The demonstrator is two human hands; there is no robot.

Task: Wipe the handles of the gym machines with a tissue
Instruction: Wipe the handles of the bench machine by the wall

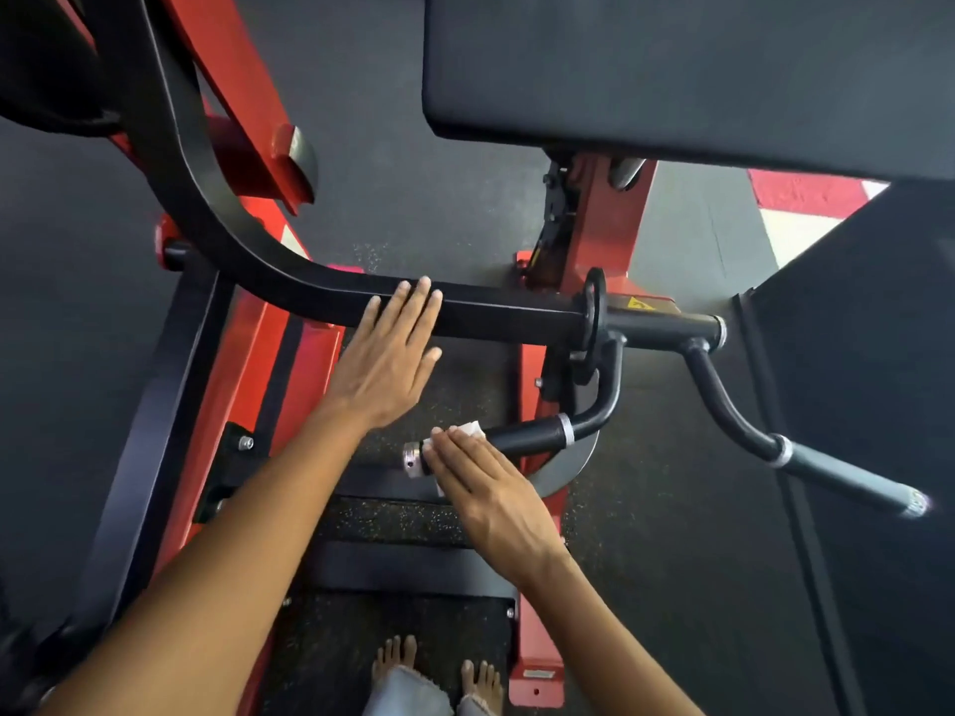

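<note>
A black machine arm (496,315) runs across the middle and ends in two handles. The nearer handle (527,435) has a black grip and a silver end cap at its left. My right hand (486,488) lies flat over that handle's left end, pressing a white tissue (471,429) against the grip; only a corner of the tissue shows past my fingers. My left hand (390,359) rests flat and open on the black arm, fingers apart. The second handle (847,478), grey with a silver tip, sticks out to the lower right, untouched.
The red machine frame (289,364) stands at left and centre. A black padded seat (672,69) hangs over the top right. A dark panel (868,354) fills the right side. My bare feet (439,674) stand on the dark rubber floor below.
</note>
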